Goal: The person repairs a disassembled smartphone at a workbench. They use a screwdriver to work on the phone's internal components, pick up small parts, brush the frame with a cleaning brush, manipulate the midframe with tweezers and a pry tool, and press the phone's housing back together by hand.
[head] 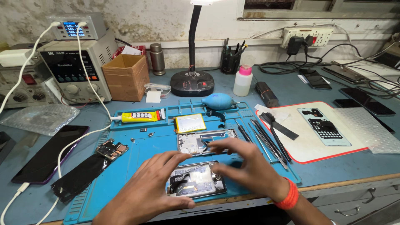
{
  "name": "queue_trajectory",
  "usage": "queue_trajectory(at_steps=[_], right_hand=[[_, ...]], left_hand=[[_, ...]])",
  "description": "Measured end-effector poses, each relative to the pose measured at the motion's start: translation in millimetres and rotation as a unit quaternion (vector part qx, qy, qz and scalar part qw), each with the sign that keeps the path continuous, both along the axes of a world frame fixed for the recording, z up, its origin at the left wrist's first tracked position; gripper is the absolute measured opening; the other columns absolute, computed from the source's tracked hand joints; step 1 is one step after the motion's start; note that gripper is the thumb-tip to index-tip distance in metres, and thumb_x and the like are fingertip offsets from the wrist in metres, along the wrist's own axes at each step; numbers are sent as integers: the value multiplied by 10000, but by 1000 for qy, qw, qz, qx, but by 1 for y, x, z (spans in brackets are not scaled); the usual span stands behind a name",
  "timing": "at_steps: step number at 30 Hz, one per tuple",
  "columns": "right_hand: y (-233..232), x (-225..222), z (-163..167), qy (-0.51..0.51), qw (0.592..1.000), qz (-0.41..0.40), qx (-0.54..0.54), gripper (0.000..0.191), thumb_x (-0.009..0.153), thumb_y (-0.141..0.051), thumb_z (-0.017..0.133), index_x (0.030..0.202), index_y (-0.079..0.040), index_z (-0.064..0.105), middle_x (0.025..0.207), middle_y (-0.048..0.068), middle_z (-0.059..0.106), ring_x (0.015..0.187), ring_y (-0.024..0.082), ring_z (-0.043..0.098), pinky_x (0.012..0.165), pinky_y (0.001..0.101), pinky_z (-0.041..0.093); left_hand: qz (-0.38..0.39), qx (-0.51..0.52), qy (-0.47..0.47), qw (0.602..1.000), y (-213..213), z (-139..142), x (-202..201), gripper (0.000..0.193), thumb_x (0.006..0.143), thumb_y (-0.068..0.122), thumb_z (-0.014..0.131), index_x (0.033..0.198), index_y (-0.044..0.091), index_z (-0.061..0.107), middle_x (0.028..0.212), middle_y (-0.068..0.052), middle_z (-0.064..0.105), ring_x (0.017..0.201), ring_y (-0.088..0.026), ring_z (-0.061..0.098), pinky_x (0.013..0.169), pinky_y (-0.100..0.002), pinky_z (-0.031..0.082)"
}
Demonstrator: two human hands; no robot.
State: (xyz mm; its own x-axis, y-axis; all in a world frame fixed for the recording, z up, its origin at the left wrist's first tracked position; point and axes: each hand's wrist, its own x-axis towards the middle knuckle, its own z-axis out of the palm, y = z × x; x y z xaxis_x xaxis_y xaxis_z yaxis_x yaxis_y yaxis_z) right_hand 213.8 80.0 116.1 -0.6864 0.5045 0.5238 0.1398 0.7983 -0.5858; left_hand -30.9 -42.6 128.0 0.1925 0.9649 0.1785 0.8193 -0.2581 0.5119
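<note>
Opened silver smartphone chassis with exposed internals (196,180): flat on blue silicone repair mat (150,146), near front edge of worktop (329,171).
Left hand (148,196): fingers spread, unclenched, thumb at chassis left edge; gripping nothing.
Right hand (246,164): fingers spread, hovering over chassis top right; blurred, contact unclear.
Second stripped phone frame (196,141): just behind.
Yellow flat battery (190,123): behind frame.
Yellow glue tube (141,116): mat's rear left.
Black tweezers and tools (266,139): right of frame.

A stained, peeling wall (166,21) rises behind the blue-topped workbench (354,166) (2 drawers show under its front edge). A window frame (316,8) sits at upper right, and a black gooseneck lamp (192,62) shines from above.
</note>
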Motion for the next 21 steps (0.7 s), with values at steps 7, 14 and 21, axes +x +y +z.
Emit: queue_trajectory(at_steps=[7, 14, 21], right_hand=[[-17, 4, 16, -172, 984, 49, 12, 976, 710, -437, 906, 1520, -108, 472, 1459, 181, 545, 1381, 347, 490, 1113, 444, 395], [-9, 1, 17, -191, 981, 24, -38, 916, 735, -536, 831, 1489, -141, 492, 1415, 133, 625, 1353, 292, 577, 1127, 419, 432], [-10, -8, 13, -197, 980, 6, 0, 893, 802, -524, 799, 1527, -136, 452, 1490, 173, 533, 1393, 350, 482, 1141, 455, 360]], left_hand=[[26, -52, -47, 997, -9, 3, -5, 1000, 657, 461, 875, 1527, 256, 427, 1408, -86, 574, 1316, -273, 531, 1097, -429, 407], [42, -72, -127, 988, -4, 10, -1, 1046, 689, 441, 855, 1573, 320, 308, 1441, -98, 536, 1342, -282, 573, 1068, -428, 489], [32, -25, -99, 994, 15, 7, 4, 1068, 718, 460, 809, 1606, 304, 234, 1541, -98, 419, 1322, -348, 560, 1059, -455, 482]])
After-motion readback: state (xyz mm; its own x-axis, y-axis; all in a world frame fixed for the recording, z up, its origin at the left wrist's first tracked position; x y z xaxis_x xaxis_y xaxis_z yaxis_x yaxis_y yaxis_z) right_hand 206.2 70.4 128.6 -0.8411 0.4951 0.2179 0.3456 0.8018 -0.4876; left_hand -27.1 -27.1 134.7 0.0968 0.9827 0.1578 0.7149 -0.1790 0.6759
